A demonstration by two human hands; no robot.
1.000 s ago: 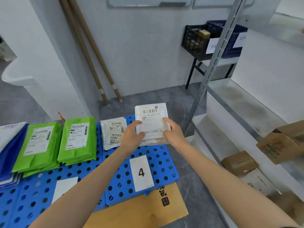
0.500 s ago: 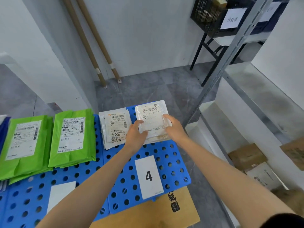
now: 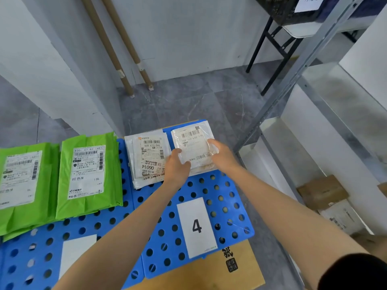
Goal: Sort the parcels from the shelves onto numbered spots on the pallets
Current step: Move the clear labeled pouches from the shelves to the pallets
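A clear-wrapped white parcel (image 3: pixel 192 143) with a barcode label lies low over the far right corner of the blue perforated pallet (image 3: pixel 209 191), above the white card marked 4 (image 3: pixel 196 227). My left hand (image 3: pixel 178 166) grips its near left corner, thumb on top. My right hand (image 3: pixel 222 155) holds its right edge. Just left of it lies a stack of white parcels (image 3: pixel 146 158) labelled 06014. Two green parcel stacks (image 3: pixel 88 174) (image 3: pixel 23 185) lie further left on the pallet.
A metal shelf rack (image 3: pixel 293 80) stands at the right, with brown cardboard boxes (image 3: pixel 322 193) on its lowest level. Two brown poles (image 3: pixel 117 49) lean on the wall. Cardboard (image 3: pixel 209 275) lies under the pallet's near edge. A black-legged table (image 3: pixel 272 49) stands at the back.
Both hands have lowered the white parcel from chest height down toward the pallet's far right corner, next to the white stack. My view has tilted downward.
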